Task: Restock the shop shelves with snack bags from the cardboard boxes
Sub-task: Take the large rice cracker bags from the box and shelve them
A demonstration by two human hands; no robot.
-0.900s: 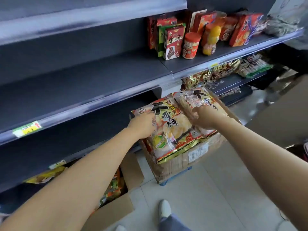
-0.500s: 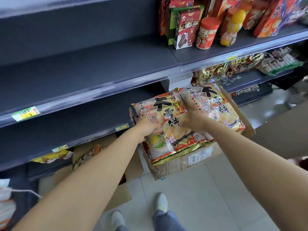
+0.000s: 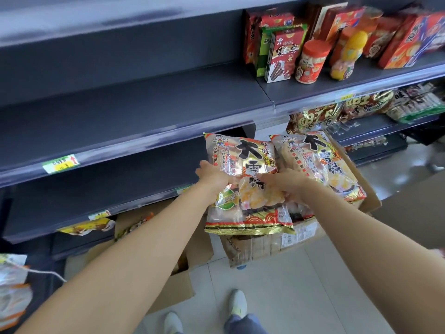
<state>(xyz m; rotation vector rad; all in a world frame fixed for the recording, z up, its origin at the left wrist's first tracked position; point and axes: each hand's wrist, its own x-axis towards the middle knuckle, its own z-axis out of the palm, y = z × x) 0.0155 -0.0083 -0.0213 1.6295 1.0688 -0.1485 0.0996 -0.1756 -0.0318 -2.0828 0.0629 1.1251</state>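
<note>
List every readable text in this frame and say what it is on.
"大雪饼": held bag
"大雪饼": second bag, to its right
"大禮包": gold bag, lower shelf
Price tag, box sticker, red carton: too blurred to read.

Front snack bag [image 3: 250, 155] reads 旺旺, 大雪饼 (neighbouring bag [image 3: 320, 162] likewise).

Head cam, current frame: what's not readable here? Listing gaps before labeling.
Head view:
- Contents of the cardboard box: covered by the near rice cracker bag and the far rice cracker bag.
- The left hand and right hand grip the near rice cracker bag; fingertips hidden behind knuckles.
- Print on the shelf price tag: blurred.
- The bag at left: cut off by frame edge.
</note>
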